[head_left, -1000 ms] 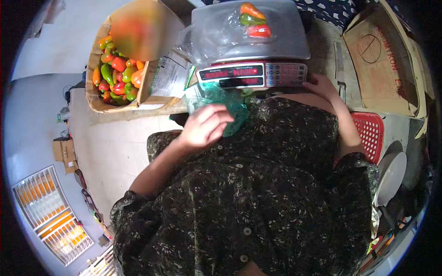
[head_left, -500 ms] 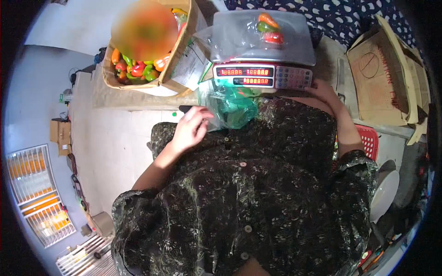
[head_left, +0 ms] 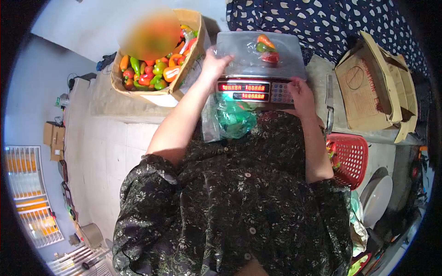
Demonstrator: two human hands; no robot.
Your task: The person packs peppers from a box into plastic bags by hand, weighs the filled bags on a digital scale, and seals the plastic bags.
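A digital scale (head_left: 244, 92) with a red-lit display and a grey metal pan (head_left: 244, 55) stands before me. On the pan lies a clear plastic bag with orange, green and red peppers (head_left: 269, 48). My left hand (head_left: 215, 65) is at the pan's left edge, open, with its thumb apart from the fingers. Beside the right end of the keypad (head_left: 280, 93) is my right hand (head_left: 301, 94), its fingers bent but apart. A green plastic bag (head_left: 235, 120) and a clear plastic strip (head_left: 211, 124) hang below the display; their contents are hard to make out.
A cardboard box of mixed peppers (head_left: 161, 91) stands left of the scale. To the right are a knife (head_left: 329, 96), an open carton (head_left: 366, 92), a red perforated basket (head_left: 352, 161) and a white bowl (head_left: 378, 200). Dark patterned cloth (head_left: 317, 23) lies behind.
My left hand has moved up from beside the green bag to the pan's left edge. My right hand stays near the keypad, its fingers a little higher. The view has shifted.
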